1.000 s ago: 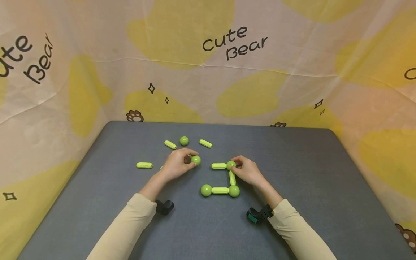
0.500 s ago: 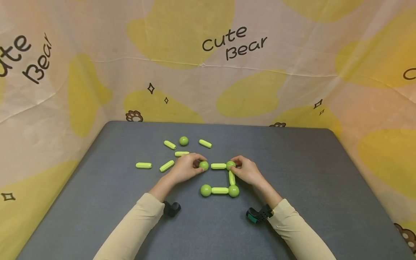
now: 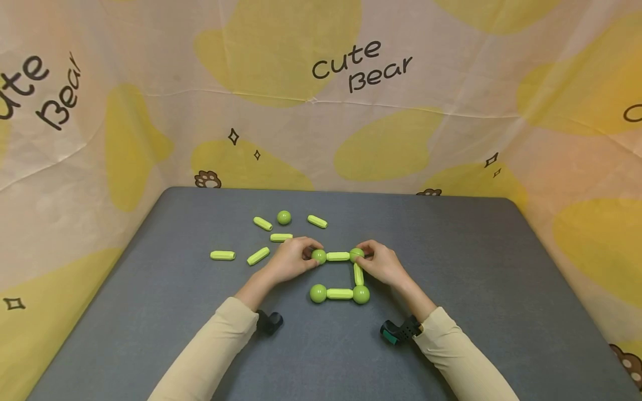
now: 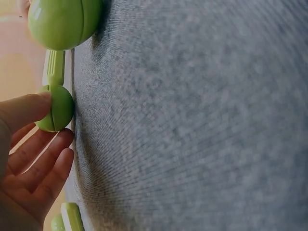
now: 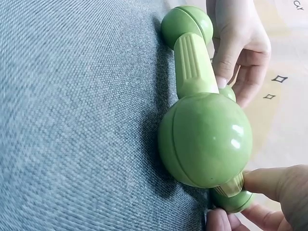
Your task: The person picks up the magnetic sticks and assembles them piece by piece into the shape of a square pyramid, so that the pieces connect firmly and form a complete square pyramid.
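My left hand (image 3: 292, 259) pinches a green ball (image 3: 319, 257) between thumb and fingers, right at the left end of a pale green ridged rod (image 3: 338, 256). The rod's other end meets a second ball (image 3: 356, 254), which my right hand (image 3: 383, 264) pinches at the far right corner. From there another rod (image 3: 358, 274) runs down to a near corner ball (image 3: 361, 294). A near rod (image 3: 340, 293) joins that one to a ball (image 3: 318, 293) at the left. In the left wrist view, the thumb lies on the pinched ball (image 4: 62, 109).
Loose rods lie left of and behind my left hand, among them a level rod (image 3: 222, 255) and a slanted rod (image 3: 258, 256). A spare ball (image 3: 283, 217) sits farther back on the grey table (image 3: 451, 267). A printed cloth (image 3: 281, 67) hangs behind it.
My left hand has moved right and slightly nearer with its ball, up to the free end of the far rod. The right hand has stayed on the corner ball.
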{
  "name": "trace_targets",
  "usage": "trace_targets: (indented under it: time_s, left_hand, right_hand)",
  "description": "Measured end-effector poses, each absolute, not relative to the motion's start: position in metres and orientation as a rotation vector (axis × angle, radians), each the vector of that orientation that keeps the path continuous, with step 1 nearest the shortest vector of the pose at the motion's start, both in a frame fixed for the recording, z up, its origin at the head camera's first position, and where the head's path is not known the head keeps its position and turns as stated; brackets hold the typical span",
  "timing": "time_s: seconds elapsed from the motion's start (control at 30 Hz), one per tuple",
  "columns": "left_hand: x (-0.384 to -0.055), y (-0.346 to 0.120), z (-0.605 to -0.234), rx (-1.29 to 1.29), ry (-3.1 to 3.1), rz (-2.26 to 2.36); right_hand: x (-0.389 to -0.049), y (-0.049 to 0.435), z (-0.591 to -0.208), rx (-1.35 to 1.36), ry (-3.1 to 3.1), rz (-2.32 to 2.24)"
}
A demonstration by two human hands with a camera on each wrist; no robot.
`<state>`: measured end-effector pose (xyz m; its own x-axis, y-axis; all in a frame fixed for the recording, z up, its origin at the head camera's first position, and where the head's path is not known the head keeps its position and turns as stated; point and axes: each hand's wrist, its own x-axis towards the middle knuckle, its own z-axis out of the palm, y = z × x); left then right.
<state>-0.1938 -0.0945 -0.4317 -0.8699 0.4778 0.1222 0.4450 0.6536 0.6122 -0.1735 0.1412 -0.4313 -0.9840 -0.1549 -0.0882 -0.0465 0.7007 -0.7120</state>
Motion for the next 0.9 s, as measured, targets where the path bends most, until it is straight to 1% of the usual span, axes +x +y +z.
trace_targets:
  time_s: [0.27,0.47,0.6,0.9]
  left_hand:
    - [-0.194,-0.094,-0.433,0.782,2.816,1.021]
    - [-0.192,-0.100,-0.429,0.724,2.818,1.058]
    - [-0.192,-0.111,-0.422,0.684,2.843,1.095]
    - [-0.195,-0.150,-0.412,0.498,2.932,1.191]
  right_hand:
    - [-0.173,0.142,-0.431,-0.166,2.764,-1.152]
    - [-0.173,0.142,-0.432,-0.180,2.767,-1.153]
    - [-0.173,0.141,-0.431,-0.171,2.761,-1.155]
    - [-0.173,0.141,-0.429,-0.161,2.756,-1.149]
